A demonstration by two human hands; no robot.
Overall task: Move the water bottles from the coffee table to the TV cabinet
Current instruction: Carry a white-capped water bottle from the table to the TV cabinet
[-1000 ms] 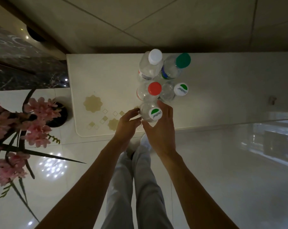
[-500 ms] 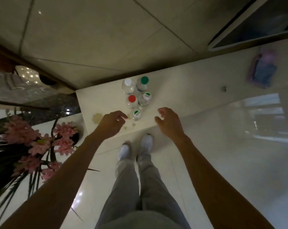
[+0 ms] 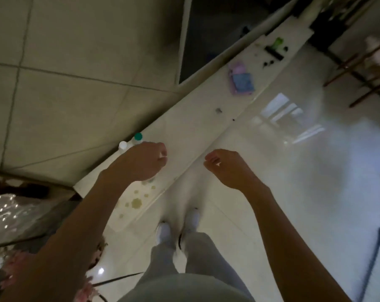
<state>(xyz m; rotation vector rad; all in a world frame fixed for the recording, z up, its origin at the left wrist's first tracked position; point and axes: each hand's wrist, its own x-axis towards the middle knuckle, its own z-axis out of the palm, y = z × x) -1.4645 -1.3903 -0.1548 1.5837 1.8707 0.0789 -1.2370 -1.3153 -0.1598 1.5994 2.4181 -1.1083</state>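
Head view: water bottles (image 3: 130, 142) grouped on TV cabinet (image 3: 197, 129) bench, partly behind left hand (image 3: 141, 163); right hand (image 3: 225, 168) likewise loosely curled, empty; advise withdrawing without toppling them.

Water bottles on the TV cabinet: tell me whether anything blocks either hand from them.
Only two bottle caps show, a white cap and a green cap, just past the left hand; that hand hides the other bottles. Nothing visible stands between it and them. The right hand hangs over the floor, with only bare cabinet top between.
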